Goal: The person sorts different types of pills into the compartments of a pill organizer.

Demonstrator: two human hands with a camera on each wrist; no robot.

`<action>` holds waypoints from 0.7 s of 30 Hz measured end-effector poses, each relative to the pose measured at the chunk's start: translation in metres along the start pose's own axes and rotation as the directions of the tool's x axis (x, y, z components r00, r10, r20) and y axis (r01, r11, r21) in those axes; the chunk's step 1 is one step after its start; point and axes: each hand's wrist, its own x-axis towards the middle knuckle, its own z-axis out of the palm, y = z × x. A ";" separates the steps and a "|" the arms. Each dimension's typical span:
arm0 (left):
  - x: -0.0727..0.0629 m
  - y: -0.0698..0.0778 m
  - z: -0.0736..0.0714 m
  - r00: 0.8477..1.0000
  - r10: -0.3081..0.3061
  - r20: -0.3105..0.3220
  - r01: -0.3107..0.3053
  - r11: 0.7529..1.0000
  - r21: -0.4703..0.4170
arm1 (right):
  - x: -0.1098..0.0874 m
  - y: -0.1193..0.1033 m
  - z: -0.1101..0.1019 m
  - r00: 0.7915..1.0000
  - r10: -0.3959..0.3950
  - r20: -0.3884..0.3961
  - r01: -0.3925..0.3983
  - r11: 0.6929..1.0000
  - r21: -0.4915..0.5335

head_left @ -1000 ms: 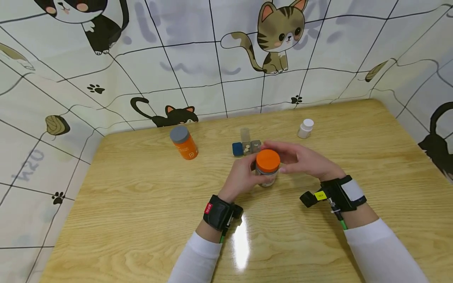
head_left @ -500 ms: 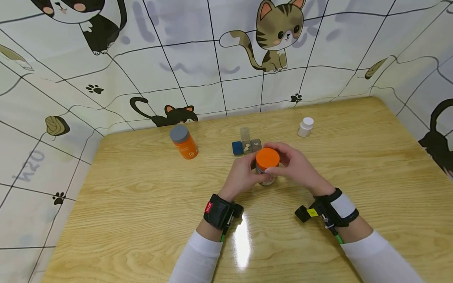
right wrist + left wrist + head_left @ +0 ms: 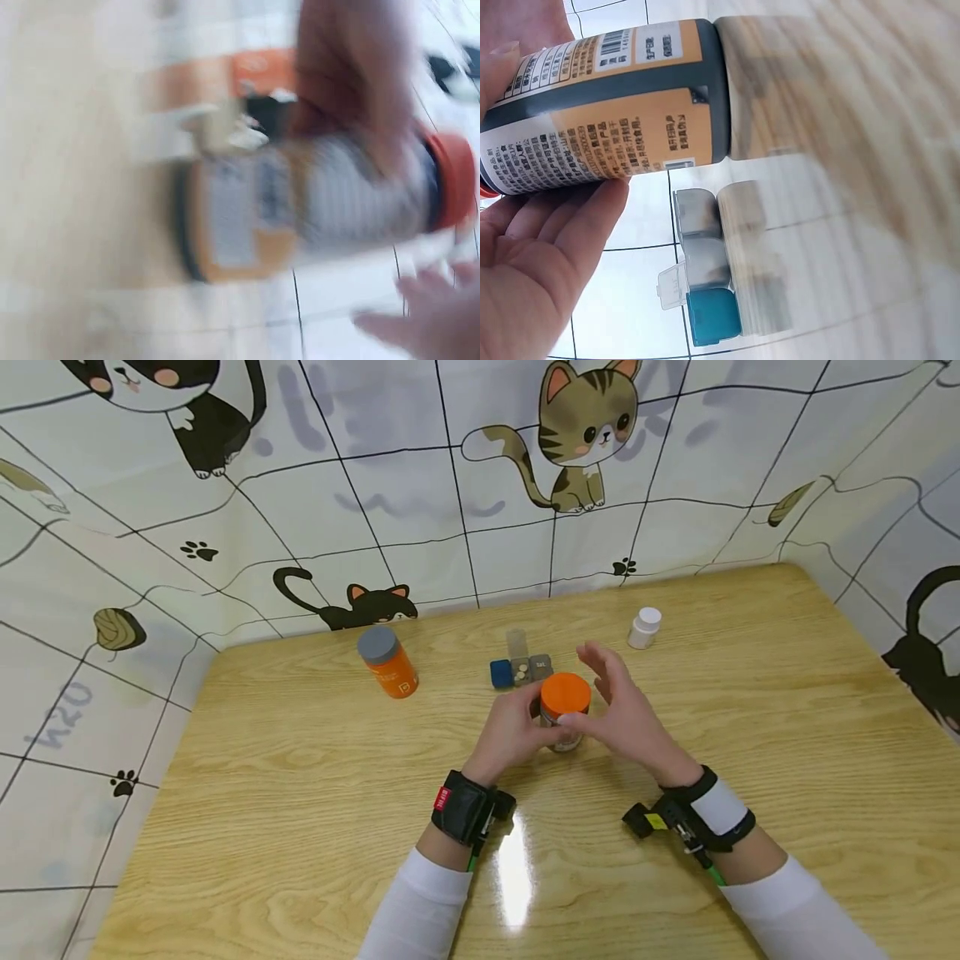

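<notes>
A supplement bottle with an orange cap [image 3: 566,693] stands on the table; its orange, white and dark grey label [image 3: 615,120] fills the left wrist view. My left hand [image 3: 512,731] grips the bottle around its body below the cap. The right hand [image 3: 633,731] is beside the cap with fingers spread and raised, the thumb tip right at the cap's near edge. Motion blurs the right wrist view, where the right hand [image 3: 439,315] appears apart from the cap. Just behind the bottle lies a small pill organizer [image 3: 539,667], its middle lid up and several pale tablets inside.
An orange bottle with a grey lid [image 3: 393,668] stands at the back left. A small white bottle [image 3: 644,628] stands at the back right. Cat-print sheeting [image 3: 420,543] rises along the far edge of the wooden table [image 3: 300,810].
My right hand came in from the right, closed its fingers around the cap, then spread them off it again. The left hand and bottle have stayed put.
</notes>
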 end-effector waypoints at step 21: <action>0.003 -0.002 0.002 1.000 -0.010 0.010 0.010 1.000 0.006 | 0.003 0.009 0.013 0.996 0.027 -0.088 -0.021 0.997 0.075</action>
